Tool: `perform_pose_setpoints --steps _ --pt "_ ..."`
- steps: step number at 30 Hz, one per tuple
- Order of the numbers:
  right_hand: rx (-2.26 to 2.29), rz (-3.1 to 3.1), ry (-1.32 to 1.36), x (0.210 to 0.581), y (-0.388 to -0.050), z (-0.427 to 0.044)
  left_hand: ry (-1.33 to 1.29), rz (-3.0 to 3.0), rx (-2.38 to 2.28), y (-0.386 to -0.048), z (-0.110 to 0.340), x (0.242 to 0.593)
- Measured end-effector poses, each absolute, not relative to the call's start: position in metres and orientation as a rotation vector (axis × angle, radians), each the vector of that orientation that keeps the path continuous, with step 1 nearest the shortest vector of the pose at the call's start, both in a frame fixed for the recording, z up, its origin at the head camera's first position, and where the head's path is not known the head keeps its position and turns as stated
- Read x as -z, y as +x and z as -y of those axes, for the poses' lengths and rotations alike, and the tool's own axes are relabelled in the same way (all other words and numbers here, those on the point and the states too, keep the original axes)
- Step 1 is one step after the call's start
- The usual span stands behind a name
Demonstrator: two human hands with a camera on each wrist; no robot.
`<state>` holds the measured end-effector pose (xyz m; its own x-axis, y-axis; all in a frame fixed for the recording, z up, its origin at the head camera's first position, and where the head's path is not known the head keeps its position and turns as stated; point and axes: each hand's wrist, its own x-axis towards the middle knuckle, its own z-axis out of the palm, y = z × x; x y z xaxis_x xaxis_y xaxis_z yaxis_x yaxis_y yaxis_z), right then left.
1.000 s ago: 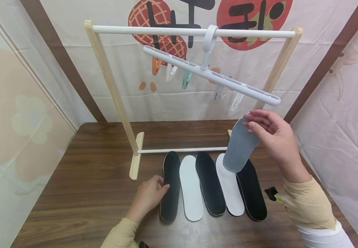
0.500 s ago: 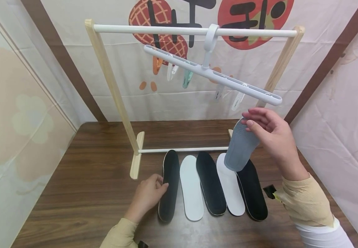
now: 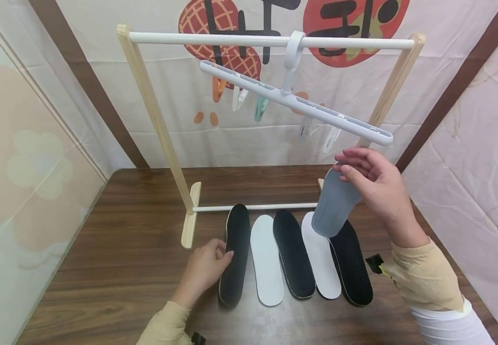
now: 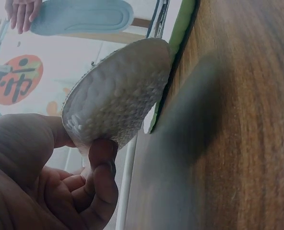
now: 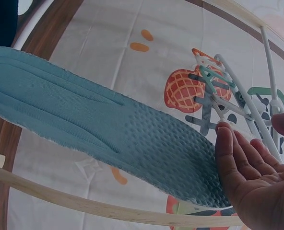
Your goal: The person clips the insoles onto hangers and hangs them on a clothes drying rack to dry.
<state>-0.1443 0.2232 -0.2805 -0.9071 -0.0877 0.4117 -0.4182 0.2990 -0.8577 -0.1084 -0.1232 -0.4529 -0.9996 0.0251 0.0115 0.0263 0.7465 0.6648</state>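
In the head view my left hand (image 3: 206, 268) pinches the left edge of a black insole (image 3: 237, 254), which is tilted up off the table. Its pale bumpy underside (image 4: 118, 91) faces the left wrist camera. A blue-grey insole (image 5: 84, 110) hangs upright below the right end of a grey clip hanger (image 3: 292, 101). My right hand (image 3: 374, 187) is at that insole's top end, fingers fairly straight and thumb apart from it. The hand hides that end, so what holds it up is not visible. A white clip (image 3: 332, 139) hangs close by.
Right of the tilted insole lie a white insole (image 3: 267, 261), a black insole (image 3: 294, 254), another white insole (image 3: 321, 261) and a black one (image 3: 352, 268). The hanger hooks over a rack's white rail (image 3: 210, 39). More clips, one an orange clip (image 3: 219, 89), hang from its left half.
The black insole at my left hand has been tilted up further, its far end rising. My right hand has shifted slightly left and up. The blue-grey insole stays nearly still.
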Motion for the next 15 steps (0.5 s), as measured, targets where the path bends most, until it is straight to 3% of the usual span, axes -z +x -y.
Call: perform_pose_setpoints --steps 15 --pt "-1.672 2.282 0.459 0.2799 -0.1455 -0.2234 -0.038 2.939 1.097 -0.1078 0.1180 0.4441"
